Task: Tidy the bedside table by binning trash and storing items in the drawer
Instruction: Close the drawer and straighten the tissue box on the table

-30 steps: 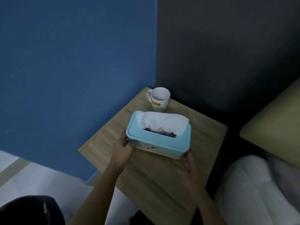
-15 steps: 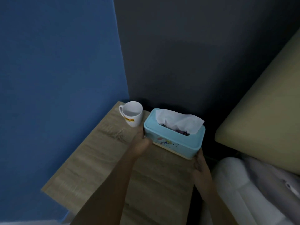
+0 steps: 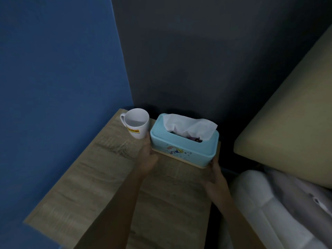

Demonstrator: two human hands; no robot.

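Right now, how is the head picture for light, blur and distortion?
Head view: dim light, no glare; tissue box and mug sharp enough, mug's yellow label barely legible; left hand and right hand dark; wide-angle lens bends the table edges.

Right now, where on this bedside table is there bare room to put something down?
The wood left of the left hand, toward the blue wall, is bare, and so is the strip between both arms. The back corner is crowded: mug beside tissue box.
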